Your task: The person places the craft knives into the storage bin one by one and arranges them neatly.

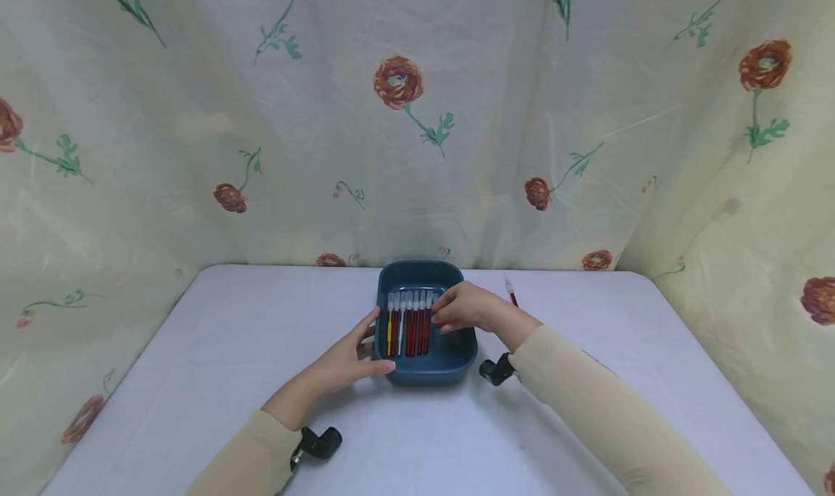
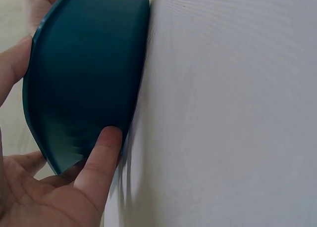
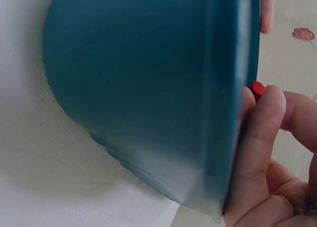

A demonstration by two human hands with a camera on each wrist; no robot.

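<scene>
A dark blue plastic bin [image 1: 430, 377] stands on the table. Inside it a row of slim pen-shaped tools [image 1: 420, 329] with clear caps lies side by side, mostly red, with one yellow and one silver. My left hand [image 1: 342, 362] rests against the bin's left side, fingers spread and touching wall and rim, as the left wrist view shows. Over the bin's right part, my right hand [image 1: 468, 307] pinches a red pen-shaped tool [image 3: 258, 89] between thumb and fingers. Only its red end shows in the right wrist view; the fingers hide much of the rest.
Another red tool with a clear cap [image 1: 511, 290] lies on the white table [image 1: 248, 351] right of the bin, partly hidden behind my right forearm. A flowered curtain [image 1: 457, 191] hangs behind and on both sides.
</scene>
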